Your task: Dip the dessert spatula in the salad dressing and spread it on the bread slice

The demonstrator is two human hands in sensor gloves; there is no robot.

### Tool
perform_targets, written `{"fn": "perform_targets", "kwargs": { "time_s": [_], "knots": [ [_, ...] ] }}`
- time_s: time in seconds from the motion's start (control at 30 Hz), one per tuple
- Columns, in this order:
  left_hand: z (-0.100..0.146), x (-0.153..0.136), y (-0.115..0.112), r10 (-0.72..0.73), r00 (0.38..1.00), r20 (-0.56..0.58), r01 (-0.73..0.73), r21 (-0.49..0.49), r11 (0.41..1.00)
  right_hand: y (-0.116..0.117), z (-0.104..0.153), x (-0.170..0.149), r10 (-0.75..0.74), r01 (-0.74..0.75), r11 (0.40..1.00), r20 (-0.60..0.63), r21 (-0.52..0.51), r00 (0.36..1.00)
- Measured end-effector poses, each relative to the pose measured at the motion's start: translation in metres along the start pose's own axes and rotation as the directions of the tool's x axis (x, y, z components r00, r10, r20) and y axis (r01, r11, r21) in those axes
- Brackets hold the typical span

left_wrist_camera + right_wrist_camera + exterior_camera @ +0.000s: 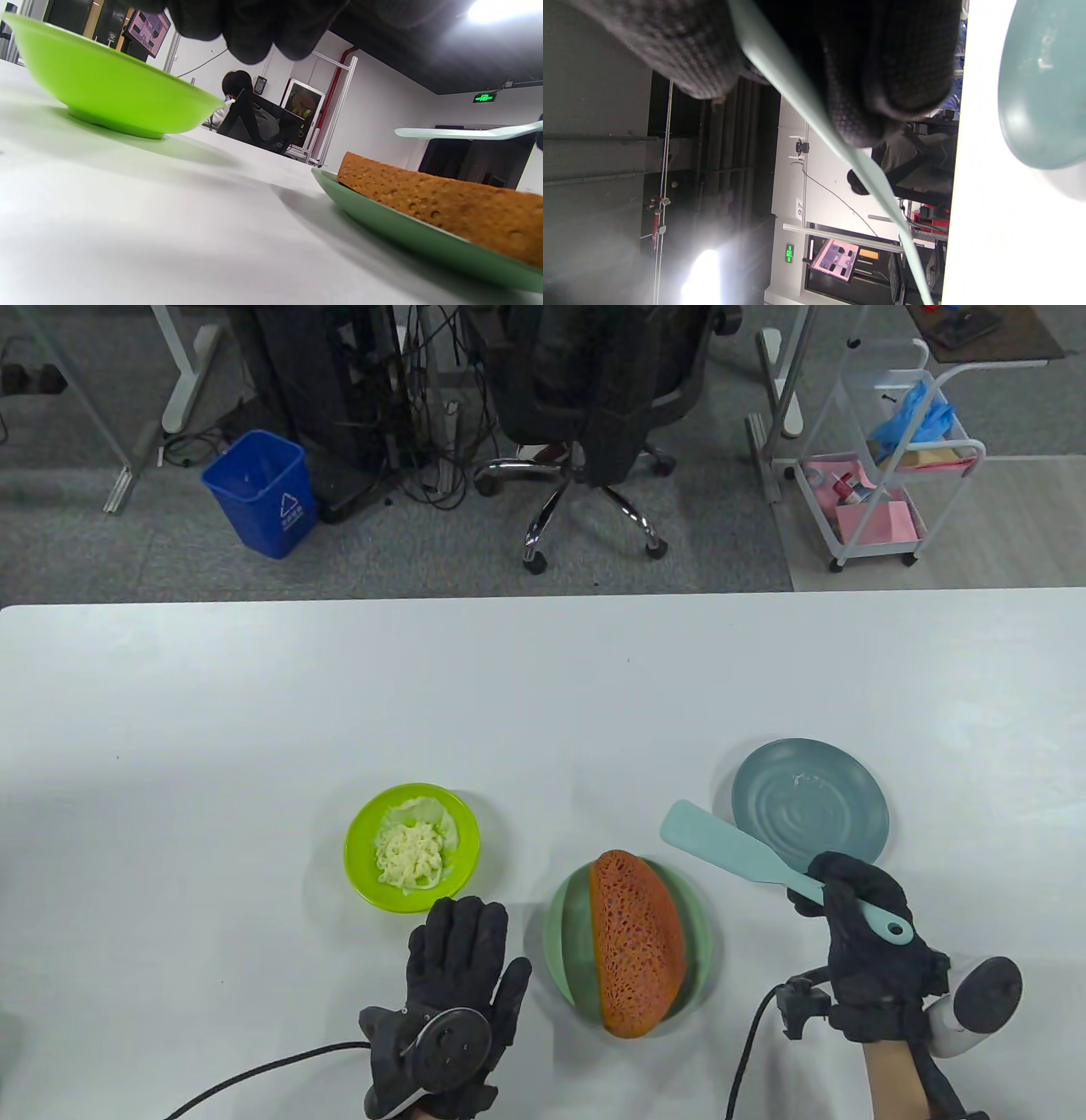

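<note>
A brown bread slice (637, 942) lies on a pale green plate (567, 933) at the table's front centre; both show in the left wrist view, the bread (445, 203) on the plate (382, 224). A lime green bowl (361, 848) holding pale yellowish dressing (411, 855) stands left of it, also in the left wrist view (110, 93). My right hand (861, 937) grips the handle of a pale teal spatula (721, 840), held above the table with its blade pointing up-left; it shows in the right wrist view (848, 152). My left hand (454, 984) rests flat on the table, fingers spread, holding nothing.
An empty blue-grey plate (810, 806) stands behind my right hand, also in the right wrist view (1043, 84). Beyond the table's far edge are an office chair (594, 407), a blue bin (259, 492) and a white cart (891, 458).
</note>
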State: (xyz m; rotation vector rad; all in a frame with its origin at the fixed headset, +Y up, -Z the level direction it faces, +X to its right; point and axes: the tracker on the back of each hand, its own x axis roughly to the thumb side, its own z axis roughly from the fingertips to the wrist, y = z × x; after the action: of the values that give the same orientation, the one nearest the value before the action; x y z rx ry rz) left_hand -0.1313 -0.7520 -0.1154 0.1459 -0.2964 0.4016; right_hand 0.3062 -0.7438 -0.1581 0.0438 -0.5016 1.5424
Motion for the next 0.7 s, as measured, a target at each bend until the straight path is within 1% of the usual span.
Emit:
{"fn": "perform_targets", "kwargs": {
  "time_s": [0.13,0.23,0.37,0.53,0.57,0.7],
  "knots": [
    [0.001,0.000,0.003,-0.002,1.000,0.003,0.002,0.014,1.000,0.004,0.002,0.000,-0.042,0.042,0.999,-0.011,0.035,0.999],
    [0.002,0.000,0.008,-0.005,1.000,0.007,0.005,0.036,0.999,0.012,0.003,0.002,-0.075,0.077,0.994,-0.036,0.073,0.997],
    [0.002,0.000,0.013,-0.018,1.000,0.017,0.017,0.037,0.999,0.026,0.003,0.008,-0.047,0.050,0.993,-0.028,0.109,0.998],
    [0.002,-0.001,0.019,-0.040,0.999,0.002,0.040,0.047,0.998,0.059,-0.002,0.021,-0.054,0.058,0.986,-0.031,0.155,0.998],
    [0.002,-0.001,0.020,-0.038,0.999,-0.002,0.038,0.046,0.998,0.071,-0.004,0.025,-0.060,0.066,0.982,-0.039,0.178,0.997],
    [0.003,-0.005,0.023,-0.035,0.999,-0.016,0.036,0.056,0.998,0.106,-0.008,0.037,-0.039,0.051,0.963,-0.047,0.266,0.998]
  ]
}}
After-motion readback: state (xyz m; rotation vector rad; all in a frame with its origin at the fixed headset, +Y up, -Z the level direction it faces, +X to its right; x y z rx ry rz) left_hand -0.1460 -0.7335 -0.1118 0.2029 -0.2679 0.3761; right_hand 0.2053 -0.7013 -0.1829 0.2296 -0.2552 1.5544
